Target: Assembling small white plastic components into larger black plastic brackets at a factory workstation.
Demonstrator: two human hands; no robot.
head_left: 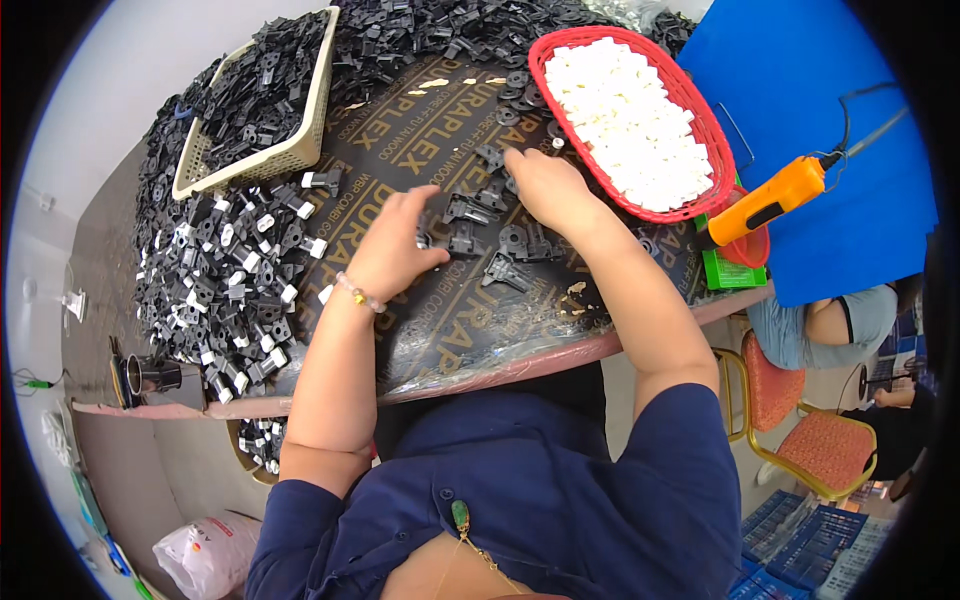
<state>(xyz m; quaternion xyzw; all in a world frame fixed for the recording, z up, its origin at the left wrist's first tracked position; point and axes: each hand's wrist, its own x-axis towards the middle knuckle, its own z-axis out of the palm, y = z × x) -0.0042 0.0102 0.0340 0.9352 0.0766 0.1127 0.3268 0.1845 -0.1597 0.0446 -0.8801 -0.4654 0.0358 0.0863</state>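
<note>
Over the tabletop (425,350), left hand's grip (393,245) gapes beside black parts (464,239); right hand's grip (552,190) is unclear.

The left hand (385,245) spreads thumb from fingers around a dark part (424,239) – whether it grips is unclear. The right hand (553,190) reaches to loose black parts (470,210) on the table (400,345), its grip hidden. Beside it, a red basket (722,165) holds white pieces (635,120); an orange tool (772,202) is near. Left – white-tipped black parts (240,265) heap below a cream basket (255,167).
</note>
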